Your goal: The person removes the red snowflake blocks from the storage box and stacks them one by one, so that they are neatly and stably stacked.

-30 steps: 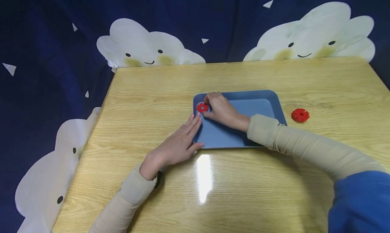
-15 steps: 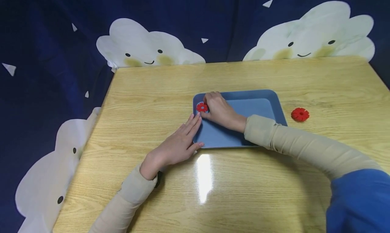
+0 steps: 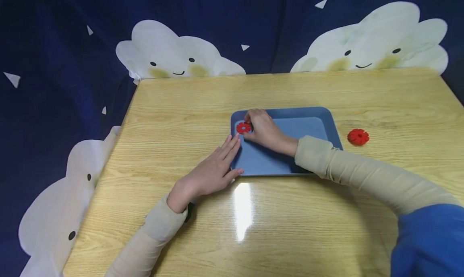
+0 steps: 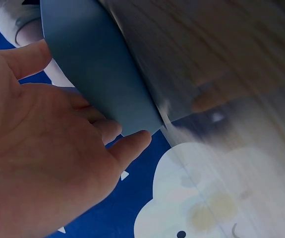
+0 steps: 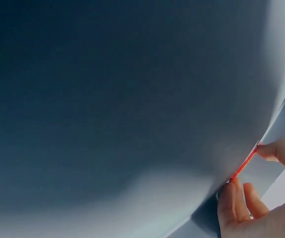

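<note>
In the head view, a red flower-shaped disc with notched edges (image 3: 243, 128) lies in the far left corner of a blue-grey tray (image 3: 304, 128). My right hand (image 3: 266, 133) reaches over the tray and pinches the disc by its rim between thumb and fingers. The right wrist view has the red disc (image 5: 244, 162) edge-on, a thin line between the fingertips. My left hand (image 3: 213, 170) lies along the tray's left side with fairly straight fingers touching its rim. The left wrist view shows the tray's outer wall (image 4: 107, 69) against the fingers of that hand (image 4: 58, 148).
To the right of the tray, several more red notched discs seem stacked in a small pile (image 3: 358, 137) on the wooden table (image 3: 308, 220). A dark blue curtain with white clouds (image 3: 174, 51) hangs behind the table and along its left side.
The right hand and the red disc shift slightly left, then back right. The left hand stays at the tray's rim, and the pile of discs has not moved.
</note>
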`<state>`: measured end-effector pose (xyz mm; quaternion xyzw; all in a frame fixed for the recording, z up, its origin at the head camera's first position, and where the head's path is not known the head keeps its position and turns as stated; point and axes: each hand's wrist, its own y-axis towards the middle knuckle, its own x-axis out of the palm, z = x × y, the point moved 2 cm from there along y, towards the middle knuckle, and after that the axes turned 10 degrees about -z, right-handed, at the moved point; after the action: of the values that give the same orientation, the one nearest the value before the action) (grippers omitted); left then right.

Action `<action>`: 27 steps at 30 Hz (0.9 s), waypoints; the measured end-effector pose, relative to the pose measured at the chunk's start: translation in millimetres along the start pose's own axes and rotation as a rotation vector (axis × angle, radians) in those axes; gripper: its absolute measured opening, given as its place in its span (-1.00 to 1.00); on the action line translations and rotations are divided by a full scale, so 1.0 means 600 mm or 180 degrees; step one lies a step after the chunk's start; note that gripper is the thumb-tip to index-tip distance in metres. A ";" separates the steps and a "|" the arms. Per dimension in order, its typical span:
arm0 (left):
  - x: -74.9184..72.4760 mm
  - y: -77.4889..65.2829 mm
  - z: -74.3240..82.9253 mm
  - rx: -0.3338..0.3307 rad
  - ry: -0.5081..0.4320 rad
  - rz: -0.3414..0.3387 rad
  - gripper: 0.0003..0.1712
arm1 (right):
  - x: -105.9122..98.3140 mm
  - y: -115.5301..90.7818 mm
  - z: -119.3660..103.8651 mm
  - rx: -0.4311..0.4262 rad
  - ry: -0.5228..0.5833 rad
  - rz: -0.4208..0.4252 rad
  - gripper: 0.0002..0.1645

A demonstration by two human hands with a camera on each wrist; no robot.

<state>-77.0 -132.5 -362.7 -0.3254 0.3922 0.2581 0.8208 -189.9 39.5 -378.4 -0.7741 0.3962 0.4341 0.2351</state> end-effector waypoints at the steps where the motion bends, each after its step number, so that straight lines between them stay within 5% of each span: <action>1: 0.000 0.000 0.000 -0.0013 0.0004 -0.0010 -0.14 | -0.001 0.000 0.000 -0.0003 0.0007 -0.0005 -0.53; 15: -0.001 0.000 0.003 -0.0027 -0.0013 -0.0026 -0.15 | -0.016 -0.008 0.011 -0.0175 0.0120 0.0032 -0.51; 27: -0.002 -0.001 0.004 -0.0022 -0.0053 -0.0001 -0.15 | -0.079 -0.027 0.008 -0.0159 0.0188 0.0148 -0.48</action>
<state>-75.8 -131.4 -360.5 -0.3261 0.3844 0.2619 0.8230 -193.8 71.4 -339.7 -0.7828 0.4100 0.4261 0.1938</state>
